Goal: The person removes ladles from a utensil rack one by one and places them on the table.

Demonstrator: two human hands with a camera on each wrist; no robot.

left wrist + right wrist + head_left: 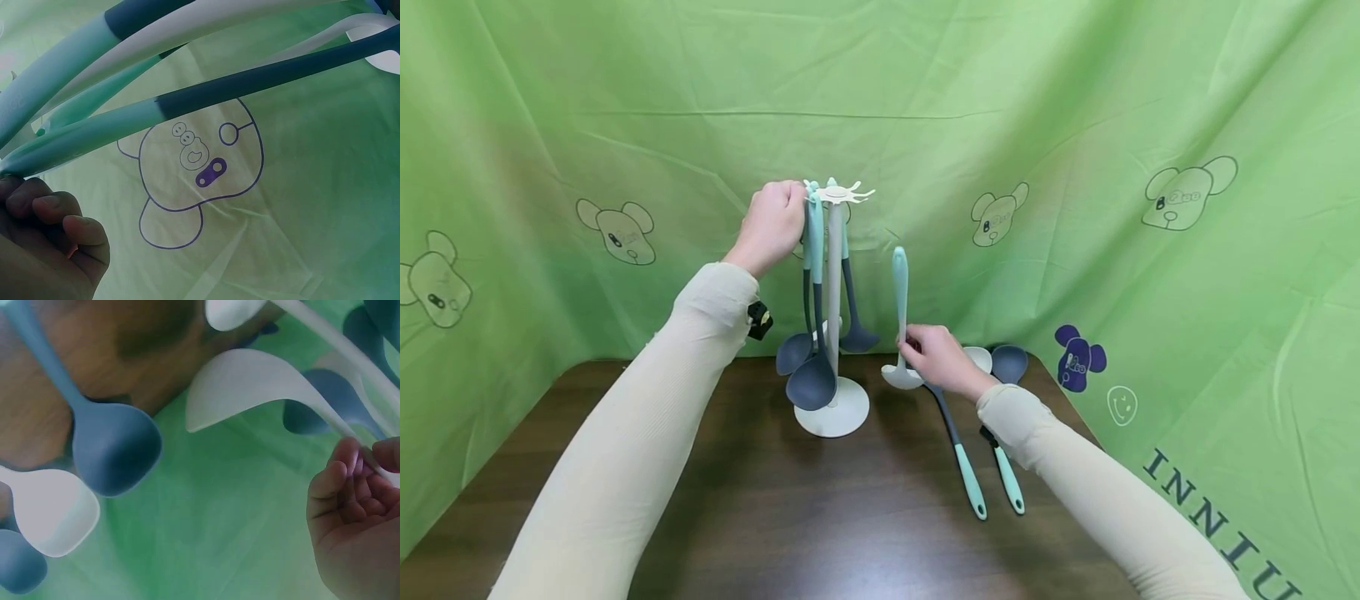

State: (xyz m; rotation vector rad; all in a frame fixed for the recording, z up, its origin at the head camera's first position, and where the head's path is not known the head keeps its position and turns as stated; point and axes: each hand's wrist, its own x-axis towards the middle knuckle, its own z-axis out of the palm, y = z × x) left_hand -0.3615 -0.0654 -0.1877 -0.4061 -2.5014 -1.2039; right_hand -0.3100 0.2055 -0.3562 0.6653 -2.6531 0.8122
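In the head view my left hand (771, 221) is at the left side of the top of a white utensil rack (834, 283), its fingers curled at the hook ends. Dark ladles with mint handles hang there, the front ladle (812, 383) closest to that hand. The left wrist view has the curled fingers (84, 231) right at the end of a mint handle (94, 131); the grasped hook end is hidden. My right hand (943, 358) pinches a white ladle (901, 283) low on its stem. Its mint handle points up and its white bowl (244, 384) is lowest.
Right of the rack, several utensils lie on the brown table (760, 517), among them a dark spoon (115, 447) and a white spoon (56, 512). Two mint handles, the nearer handle (972, 483) among them, point toward me. A green curtain (880, 100) stands behind the table.
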